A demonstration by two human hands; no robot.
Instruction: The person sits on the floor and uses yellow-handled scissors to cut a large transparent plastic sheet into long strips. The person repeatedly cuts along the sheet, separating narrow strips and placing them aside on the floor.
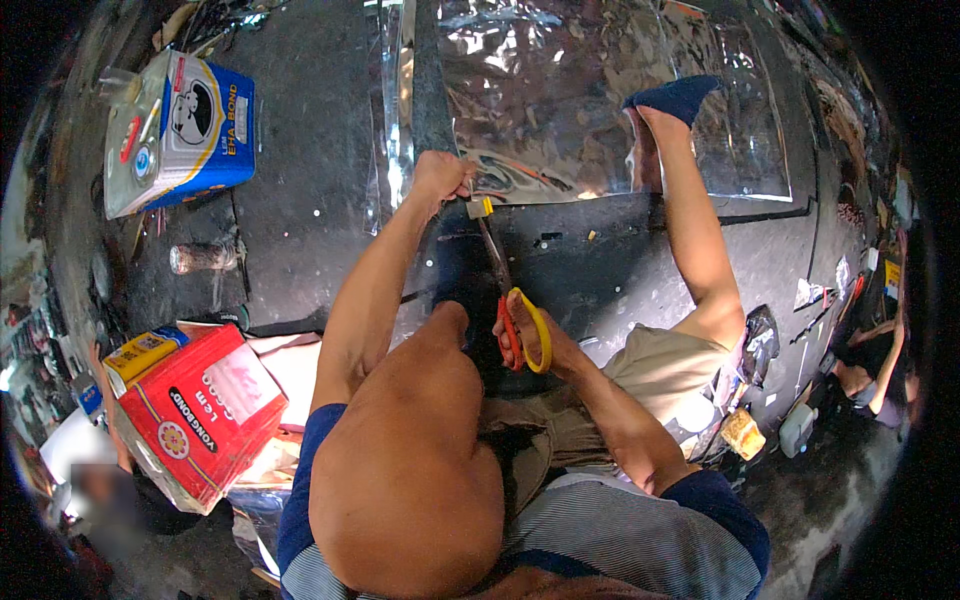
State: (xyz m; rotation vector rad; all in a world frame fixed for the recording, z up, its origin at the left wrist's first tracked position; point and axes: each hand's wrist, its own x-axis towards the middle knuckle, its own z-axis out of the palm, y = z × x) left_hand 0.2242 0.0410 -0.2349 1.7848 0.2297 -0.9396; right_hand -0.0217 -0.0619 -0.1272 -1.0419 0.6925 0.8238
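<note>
My left hand [438, 178] is closed at the near left corner of a shiny, clear plastic sheet [570, 120], its fingers pinched on the edge. The sheet lies wrinkled and glossy over the dark floor mat [300, 150]. In my right hand [562, 350] is a pair of scissors [497, 258] with one red-orange and one yellow handle loop. Their blades point away from me, toward the left hand and the sheet's near edge. A small yellow and pale piece [481, 207] sits by the blade tips; its kind is unclear. My foot in a dark sock [682, 100] rests on the sheet.
At the left stand a blue-and-white tin [215, 130], a glass jar [203, 258] and a red carton [205, 410]. A narrow shiny strip [392, 110] lies left of the sheet. Another person [875, 380] is at the far right, with a yellowish block [743, 433] nearer.
</note>
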